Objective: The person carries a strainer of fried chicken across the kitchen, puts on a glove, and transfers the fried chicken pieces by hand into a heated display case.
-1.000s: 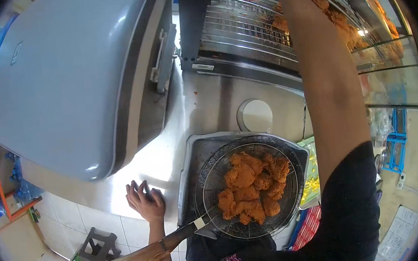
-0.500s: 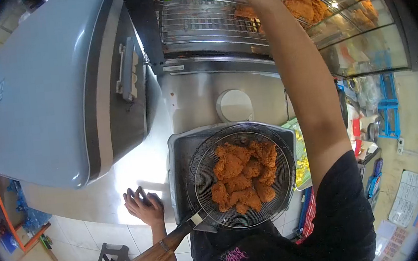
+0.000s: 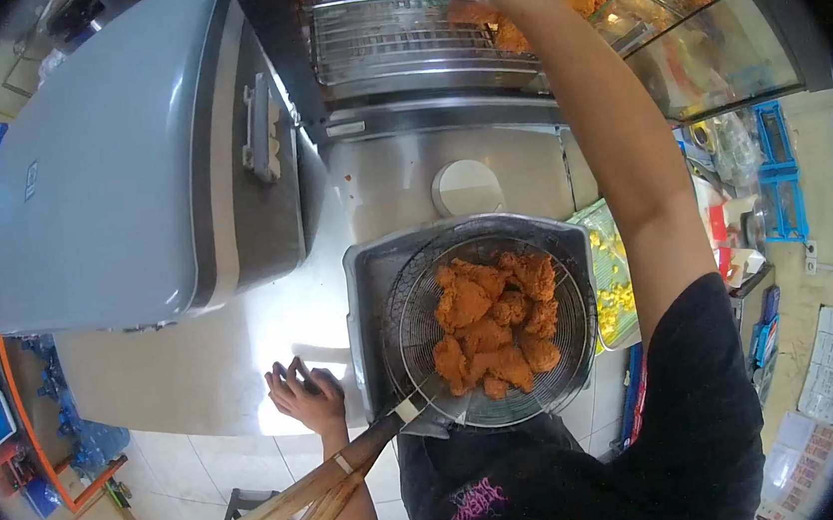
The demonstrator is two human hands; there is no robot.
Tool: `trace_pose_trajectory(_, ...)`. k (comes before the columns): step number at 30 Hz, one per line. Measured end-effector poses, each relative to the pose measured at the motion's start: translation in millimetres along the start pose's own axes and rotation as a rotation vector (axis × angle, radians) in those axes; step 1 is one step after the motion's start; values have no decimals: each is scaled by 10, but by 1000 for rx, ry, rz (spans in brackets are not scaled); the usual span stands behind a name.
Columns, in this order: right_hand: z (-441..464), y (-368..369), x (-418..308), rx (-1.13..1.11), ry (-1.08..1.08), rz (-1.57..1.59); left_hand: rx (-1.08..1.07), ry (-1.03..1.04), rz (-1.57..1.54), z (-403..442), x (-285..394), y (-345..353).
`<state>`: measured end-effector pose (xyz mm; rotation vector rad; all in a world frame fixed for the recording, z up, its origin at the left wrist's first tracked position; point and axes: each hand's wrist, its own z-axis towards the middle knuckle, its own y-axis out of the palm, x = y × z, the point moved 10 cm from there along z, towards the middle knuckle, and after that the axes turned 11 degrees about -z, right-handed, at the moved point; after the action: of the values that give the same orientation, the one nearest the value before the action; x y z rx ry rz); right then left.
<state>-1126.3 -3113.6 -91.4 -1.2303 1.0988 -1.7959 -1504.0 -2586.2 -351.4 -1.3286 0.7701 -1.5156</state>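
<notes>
The single view was taken from the person's head, facing forward and steeply downward. It looked from close above the wearer's black-clothed torso [image 3: 548,478] at the bottom edge, over a round wire-mesh basket [image 3: 501,412] near the centre and a shiny metal tabletop [image 3: 183,383], to a dark-framed, glass-sided cabinet [image 3: 433,115] cut by the top edge. The wide lens bowed straight lines.
</notes>
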Motion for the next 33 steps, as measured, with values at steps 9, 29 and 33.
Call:
trace_pose_trajectory(9, -2279, -594, -106, -242, 3, 20, 10, 7, 24, -29, 1, -1)
trace_pose_trajectory(29, -3998, 1234, -316, -836, 535, 1953, 74, 7, 17, -66, -51, -32)
trace_pose_trajectory(33, -3725, 890, -324, -804, 465, 2559, 74, 22, 9, -58, 9, -71)
